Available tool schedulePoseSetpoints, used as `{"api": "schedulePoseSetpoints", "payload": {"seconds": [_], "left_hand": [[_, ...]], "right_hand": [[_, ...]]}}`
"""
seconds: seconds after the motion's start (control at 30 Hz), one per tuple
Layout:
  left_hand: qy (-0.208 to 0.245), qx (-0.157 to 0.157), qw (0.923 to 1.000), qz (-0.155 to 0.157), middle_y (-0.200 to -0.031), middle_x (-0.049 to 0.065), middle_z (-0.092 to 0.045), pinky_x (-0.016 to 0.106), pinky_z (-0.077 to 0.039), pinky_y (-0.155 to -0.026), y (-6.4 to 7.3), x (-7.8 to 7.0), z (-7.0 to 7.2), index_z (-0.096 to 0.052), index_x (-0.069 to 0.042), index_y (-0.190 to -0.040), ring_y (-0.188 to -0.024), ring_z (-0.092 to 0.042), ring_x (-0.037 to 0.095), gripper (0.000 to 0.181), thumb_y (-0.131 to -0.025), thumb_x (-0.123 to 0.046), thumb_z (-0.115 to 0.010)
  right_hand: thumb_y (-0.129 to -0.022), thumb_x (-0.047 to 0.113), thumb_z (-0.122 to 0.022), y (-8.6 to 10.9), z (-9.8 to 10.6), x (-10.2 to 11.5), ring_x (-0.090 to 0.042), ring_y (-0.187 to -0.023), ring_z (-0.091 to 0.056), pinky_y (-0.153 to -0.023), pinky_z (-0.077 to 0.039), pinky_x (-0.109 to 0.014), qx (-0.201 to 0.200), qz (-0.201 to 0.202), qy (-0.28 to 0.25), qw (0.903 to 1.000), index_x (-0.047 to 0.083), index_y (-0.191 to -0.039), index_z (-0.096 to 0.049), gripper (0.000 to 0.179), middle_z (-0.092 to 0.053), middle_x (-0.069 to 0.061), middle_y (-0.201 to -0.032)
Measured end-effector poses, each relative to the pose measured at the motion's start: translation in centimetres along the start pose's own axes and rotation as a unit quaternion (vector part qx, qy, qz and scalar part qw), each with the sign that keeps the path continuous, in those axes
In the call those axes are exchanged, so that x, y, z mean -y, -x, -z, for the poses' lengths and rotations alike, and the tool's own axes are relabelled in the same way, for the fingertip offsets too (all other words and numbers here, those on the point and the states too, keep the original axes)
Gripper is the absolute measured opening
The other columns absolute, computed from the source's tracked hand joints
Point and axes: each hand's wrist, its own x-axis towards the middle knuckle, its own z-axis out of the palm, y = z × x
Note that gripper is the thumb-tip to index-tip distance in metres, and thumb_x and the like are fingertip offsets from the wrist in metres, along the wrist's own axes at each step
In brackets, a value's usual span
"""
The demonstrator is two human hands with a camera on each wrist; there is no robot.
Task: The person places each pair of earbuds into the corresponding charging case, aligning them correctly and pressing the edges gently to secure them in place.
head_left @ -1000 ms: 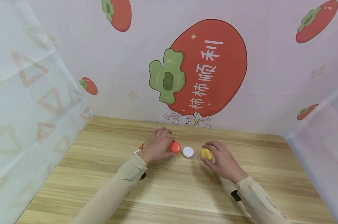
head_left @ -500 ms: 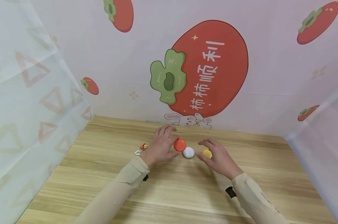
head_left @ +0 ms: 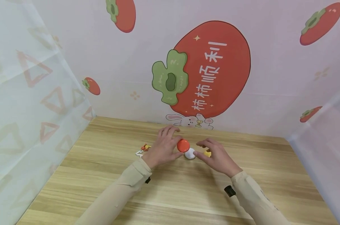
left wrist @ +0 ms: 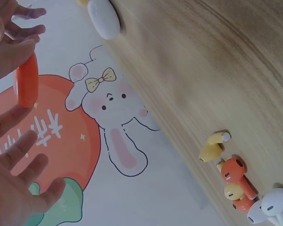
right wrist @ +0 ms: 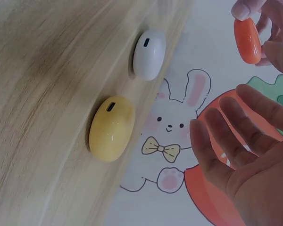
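My left hand (head_left: 164, 147) pinches a red earbud charging case (head_left: 183, 145) between thumb and finger, raised off the table. In the left wrist view the case (left wrist: 27, 81) shows edge-on, smooth and rounded. My right hand (head_left: 217, 158) hovers just to its right with fingers extended and nothing in them. Below the red case, a white charging case (head_left: 190, 153) lies on the table, the right thumb tip overlapping its edge in the head view. A yellow charging case (right wrist: 112, 129) lies beside the white one, partly hidden behind the right hand in the head view; both show a charging port.
Left of the left hand lies a small cluster of loose earbuds: orange ones (left wrist: 233, 170), yellow ones (left wrist: 212, 149) and white ones (left wrist: 276, 201). A printed backdrop (head_left: 124, 62) rises behind the wooden table (head_left: 170, 193), with sheeting at both sides.
The left hand has lifted the red case and moved it right, over the white case's edge. The right hand has drawn away from the yellow case, moving left toward the red one.
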Motion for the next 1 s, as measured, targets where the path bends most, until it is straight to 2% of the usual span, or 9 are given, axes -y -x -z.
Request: {"api": "schedulePoseSetpoints", "payload": {"seconds": [0.43,0.73,1.0], "left_hand": [[0.002,-0.067,0.9971,-0.036,-0.131,0.009,-0.053,0.051,-0.037,-0.109,0.01,-0.44,-0.27,-0.07,-0.012,-0.111,-0.127,-0.044,0.029,0.047,-0.08,-0.045,-0.085],[0.006,-0.117,0.9902,-0.077,-0.126,0.011,-0.056,0.049,-0.039,-0.107,-0.12,-0.69,-0.56,-0.069,-0.01,-0.108,-0.124,-0.047,0.03,0.048,-0.077,-0.043,-0.087],[0.01,-0.128,0.9882,-0.084,-0.125,0.01,-0.055,0.05,-0.039,-0.107,-0.06,-0.96,-0.65,-0.069,-0.009,-0.11,-0.125,-0.047,0.03,0.05,-0.077,-0.042,-0.088]], "right_hand": [[-0.092,0.037,-0.076,-0.49,-0.13,0.49,-0.031,-0.108,-0.063,-0.086,-0.057,-0.049,0.009,0.004,-0.029,0.9995,0.008,-0.121,-0.07,0.042,-0.065,-0.006,-0.119],[-0.092,0.04,-0.075,-0.79,-0.37,0.66,-0.026,-0.104,-0.063,-0.083,-0.058,-0.044,0.02,0.023,-0.066,0.9973,0.012,-0.117,-0.072,0.038,-0.064,0.001,-0.115],[-0.092,0.033,-0.077,-0.98,-0.48,0.94,-0.018,-0.102,-0.064,-0.082,-0.058,-0.035,0.031,0.025,-0.102,0.994,0.014,-0.112,-0.073,0.028,-0.065,0.004,-0.11]]}}
